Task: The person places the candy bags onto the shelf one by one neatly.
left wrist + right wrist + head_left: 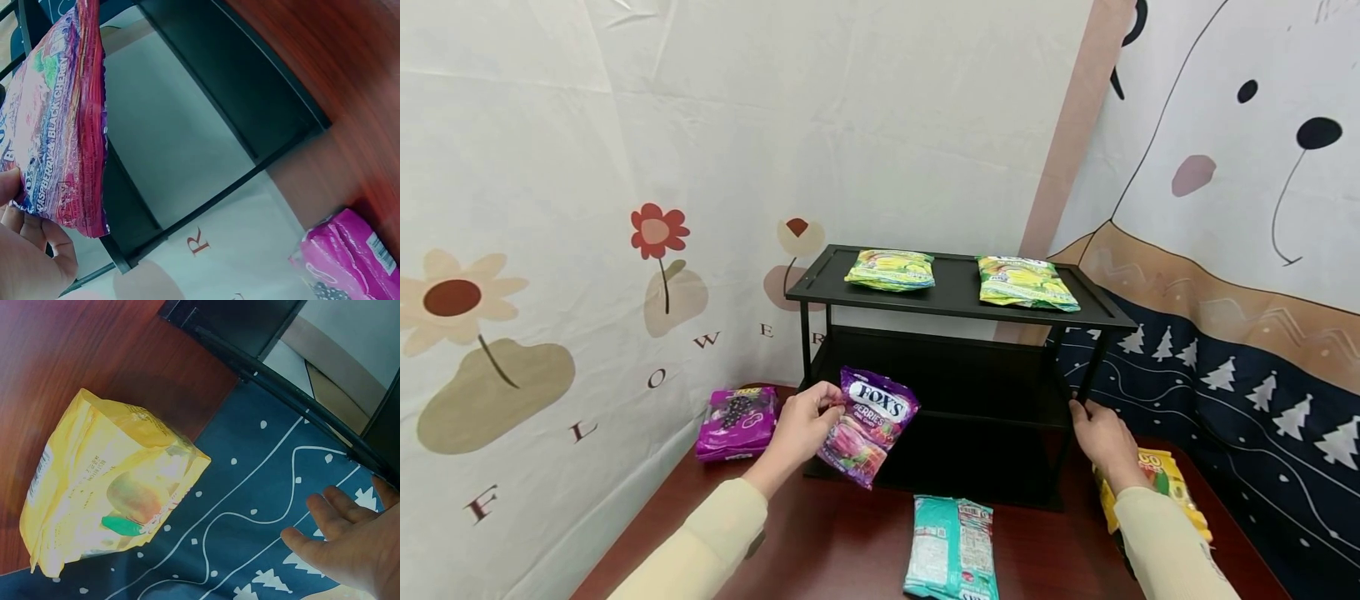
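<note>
My left hand (pixel 805 425) pinches a purple bag of Fox's berries candy (pixel 872 421) by its left edge, holding it up before the middle tier. Seen in the left wrist view, the candy bag (pixel 59 125) is side-on, thumb on one face. My right hand (pixel 1105 442) holds the right front post of a black three-tier shelf rack (pixel 955 304) at middle-tier height. In the right wrist view, several fingers of the right hand (pixel 350 537) stretch loosely past the post; its thumb is hidden. Two yellow-green candy bags (pixel 891 270) (pixel 1026 283) lie on the top tier.
A teal bag (pixel 953 546) lies on the red-brown table (pixel 820 542) in front of the rack. At the left is a magenta grape bag (pixel 737 423); at the right, partly behind my right arm, a yellow mango bag (pixel 1172 487). Printed cloth (pixel 722 150) hangs behind.
</note>
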A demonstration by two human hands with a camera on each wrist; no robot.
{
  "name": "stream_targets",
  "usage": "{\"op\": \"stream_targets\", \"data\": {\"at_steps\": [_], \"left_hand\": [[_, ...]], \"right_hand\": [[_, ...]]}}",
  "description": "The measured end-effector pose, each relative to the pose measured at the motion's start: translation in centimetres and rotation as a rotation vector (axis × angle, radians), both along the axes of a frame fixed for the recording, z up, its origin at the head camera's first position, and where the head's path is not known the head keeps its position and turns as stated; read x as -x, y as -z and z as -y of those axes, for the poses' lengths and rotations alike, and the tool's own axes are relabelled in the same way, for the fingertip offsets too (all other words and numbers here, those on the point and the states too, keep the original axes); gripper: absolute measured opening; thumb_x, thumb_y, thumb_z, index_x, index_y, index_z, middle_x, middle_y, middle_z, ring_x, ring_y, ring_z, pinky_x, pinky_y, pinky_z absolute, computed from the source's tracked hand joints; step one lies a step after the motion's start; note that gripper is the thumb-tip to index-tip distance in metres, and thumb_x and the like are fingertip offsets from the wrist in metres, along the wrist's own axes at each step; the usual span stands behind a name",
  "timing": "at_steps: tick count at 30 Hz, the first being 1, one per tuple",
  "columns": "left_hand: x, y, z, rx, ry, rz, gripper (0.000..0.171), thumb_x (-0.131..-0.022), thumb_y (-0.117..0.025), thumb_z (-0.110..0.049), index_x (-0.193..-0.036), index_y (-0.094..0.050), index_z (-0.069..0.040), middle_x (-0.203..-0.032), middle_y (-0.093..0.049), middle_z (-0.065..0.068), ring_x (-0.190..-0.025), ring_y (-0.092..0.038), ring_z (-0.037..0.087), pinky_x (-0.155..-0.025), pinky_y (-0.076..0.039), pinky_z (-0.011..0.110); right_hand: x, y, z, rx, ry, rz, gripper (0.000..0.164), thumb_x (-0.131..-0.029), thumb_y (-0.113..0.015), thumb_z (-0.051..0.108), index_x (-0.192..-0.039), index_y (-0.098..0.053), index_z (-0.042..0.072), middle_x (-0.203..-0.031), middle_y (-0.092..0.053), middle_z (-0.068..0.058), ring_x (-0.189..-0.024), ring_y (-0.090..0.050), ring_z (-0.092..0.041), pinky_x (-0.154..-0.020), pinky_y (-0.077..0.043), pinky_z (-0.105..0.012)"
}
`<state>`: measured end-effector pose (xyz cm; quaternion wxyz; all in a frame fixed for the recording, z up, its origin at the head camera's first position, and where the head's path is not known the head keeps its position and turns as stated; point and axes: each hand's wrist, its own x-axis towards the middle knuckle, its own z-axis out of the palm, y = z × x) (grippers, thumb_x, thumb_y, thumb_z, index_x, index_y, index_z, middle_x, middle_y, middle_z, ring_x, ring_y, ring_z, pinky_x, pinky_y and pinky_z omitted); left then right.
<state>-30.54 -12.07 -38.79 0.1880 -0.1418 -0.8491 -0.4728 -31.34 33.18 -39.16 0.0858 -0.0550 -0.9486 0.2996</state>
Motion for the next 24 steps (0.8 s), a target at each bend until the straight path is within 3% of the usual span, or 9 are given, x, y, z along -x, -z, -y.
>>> {"op": "stream_targets", "data": {"at_steps": [6, 13, 24], "left_hand": [[0.7, -0.6, -0.7, -0.029, -0.036, -0.055, 0.009, -0.090, -0.069, -0.002, -0.097, -0.069, -0.008, -0.096, -0.076, 0.006, -0.077, -0.062, 0.013, -0.073, -0.048, 0.033], [1.1, -1.3, -1.4, -0.119, -0.069, -0.066, 0.007, -0.090, -0.068, -0.003, -0.097, -0.068, -0.005, -0.092, -0.075, 0.008, -0.057, -0.048, 0.013, -0.059, -0.040, 0.028], [2.1, -1.6, -2.5, -0.203, -0.130, -0.141, 0.009, -0.090, -0.069, -0.002, -0.099, -0.068, -0.002, -0.090, -0.075, 0.012, -0.051, -0.043, 0.006, -0.057, -0.039, 0.026]], "right_hand": [[0.0, -0.1, -0.1, -0.001, -0.001, 0.010, 0.072, -0.106, -0.023, 0.051, -0.147, -0.038, -0.007, -0.143, -0.039, -0.037, -0.121, -0.045, -0.053, -0.100, -0.033, -0.067], [0.0, -0.2, -0.1, 0.001, -0.005, 0.001, 0.069, -0.107, -0.023, 0.049, -0.146, -0.042, -0.005, -0.142, -0.042, -0.036, -0.119, -0.047, -0.051, -0.098, -0.035, -0.066], [-0.1, -0.2, 0.0, 0.016, -0.007, 0.029, 0.074, -0.106, -0.022, 0.051, -0.147, -0.036, -0.009, -0.143, -0.038, -0.038, -0.118, -0.045, -0.051, -0.102, -0.031, -0.068]]}}
